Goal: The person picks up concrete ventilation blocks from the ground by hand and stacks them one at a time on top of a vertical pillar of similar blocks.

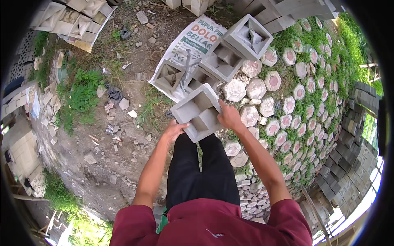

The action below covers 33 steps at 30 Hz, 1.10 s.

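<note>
Over my legs I hold a grey concrete ventilation block (202,121), tilted, with hollow openings facing up. My left hand (175,130) grips its lower left corner, thumb over the edge. At its right side my right hand (230,115) is closed round the wall. Just beyond it, a printed white sack (180,45) lies on the ground. Similar blocks stand in a slanting row there: one on the sack (169,78), a second (201,78) partly hidden by the held block, a third (223,61) and a far one (251,37). A thin grey strip (186,65) lies among them.
Hexagonal paving stones (273,81) with grass between them cover the right side. Bare soil with rubble (90,159) and weeds (84,96) spreads left. Stacked blocks stand at the far left (78,22), far right (287,12) and right edge (349,156).
</note>
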Motion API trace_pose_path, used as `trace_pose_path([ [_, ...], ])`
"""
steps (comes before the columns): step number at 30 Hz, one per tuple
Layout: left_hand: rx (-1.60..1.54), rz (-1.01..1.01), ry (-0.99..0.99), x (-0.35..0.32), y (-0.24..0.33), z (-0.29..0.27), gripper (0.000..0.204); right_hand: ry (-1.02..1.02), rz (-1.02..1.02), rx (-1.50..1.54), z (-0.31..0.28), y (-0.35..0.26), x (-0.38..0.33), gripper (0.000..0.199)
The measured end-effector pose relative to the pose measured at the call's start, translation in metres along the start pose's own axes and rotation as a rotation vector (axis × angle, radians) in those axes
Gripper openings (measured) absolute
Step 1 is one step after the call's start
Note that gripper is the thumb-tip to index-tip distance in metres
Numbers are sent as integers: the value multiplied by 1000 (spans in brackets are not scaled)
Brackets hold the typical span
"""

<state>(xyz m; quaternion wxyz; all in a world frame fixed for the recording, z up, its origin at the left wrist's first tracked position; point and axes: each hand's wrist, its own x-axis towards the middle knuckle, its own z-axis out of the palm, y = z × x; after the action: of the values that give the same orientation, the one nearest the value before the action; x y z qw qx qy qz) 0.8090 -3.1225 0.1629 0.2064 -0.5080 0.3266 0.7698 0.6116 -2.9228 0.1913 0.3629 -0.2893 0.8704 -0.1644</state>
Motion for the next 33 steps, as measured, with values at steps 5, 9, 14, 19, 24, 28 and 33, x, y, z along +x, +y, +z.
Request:
trace_pose_path([
  [5,-120,67,-91,97,-46,-18,42,-33,-82,-38,40,44,59,62],
  [9,-170,-3,-29,155,-89,-16,37,-129,-126,-168,59,62,93,63],
  [14,-219,-150,38,186,-125,-3,22,-160,-193,-202,81,93,114,70],
  [19,-238,-130,117,186,-133,-6,19,-189,-174,-225,81,91,119,61],
  [24,-145,-99,149,167,-116,-9,23,-74,-146,5,86,92,87,72],
  [28,-133,-72,157,166,-98,2,26,401,192,379,131,83,34,86],
  [33,-214,-109,146,190,-106,-7,26,223,467,1297,206,60,31,76],
])
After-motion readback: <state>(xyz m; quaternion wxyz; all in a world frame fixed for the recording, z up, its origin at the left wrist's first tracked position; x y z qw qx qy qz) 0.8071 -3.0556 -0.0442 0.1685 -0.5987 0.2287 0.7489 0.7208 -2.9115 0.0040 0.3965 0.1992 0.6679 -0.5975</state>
